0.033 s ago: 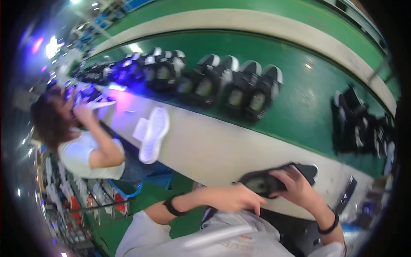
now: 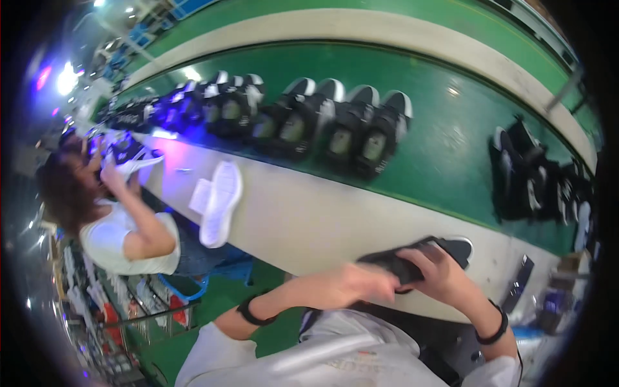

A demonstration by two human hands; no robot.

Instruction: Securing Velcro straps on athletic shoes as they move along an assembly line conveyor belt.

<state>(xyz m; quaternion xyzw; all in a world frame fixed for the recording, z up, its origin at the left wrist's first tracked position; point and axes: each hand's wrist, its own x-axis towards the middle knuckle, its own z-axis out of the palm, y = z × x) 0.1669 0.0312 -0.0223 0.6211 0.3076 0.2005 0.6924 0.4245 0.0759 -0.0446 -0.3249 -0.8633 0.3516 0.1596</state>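
A black shoe [image 2: 458,249] with a pale edge at its toe lies on the pale bench [image 2: 309,226], its toe toward the right. My right hand [image 2: 436,269] reaches over the shoe's middle, thumb and fingers closed on its upper. My left hand [image 2: 354,284] is beside the heel end, smeared by motion. Its fingers cannot be made out, nor whether it touches the shoe. Part of the shoe's near side is hidden behind my hands. Farther left on the bench lies a white shoe sole [image 2: 222,203], overlapping a smaller white piece [image 2: 200,195].
Several black shoes [image 2: 374,138] stand in a row on the green belt [image 2: 445,122] beyond the bench. More black shoes [image 2: 532,174] are grouped at its right. A dark strip [image 2: 519,284] lies to my right. At the left, a co-worker [image 2: 129,235] handles a white sole [image 2: 138,162].
My left hand has risen slightly and now blurs near the shoe's heel. My right hand stays on the shoe. The whole view has shifted a little, so the belt and bench appear farther left.
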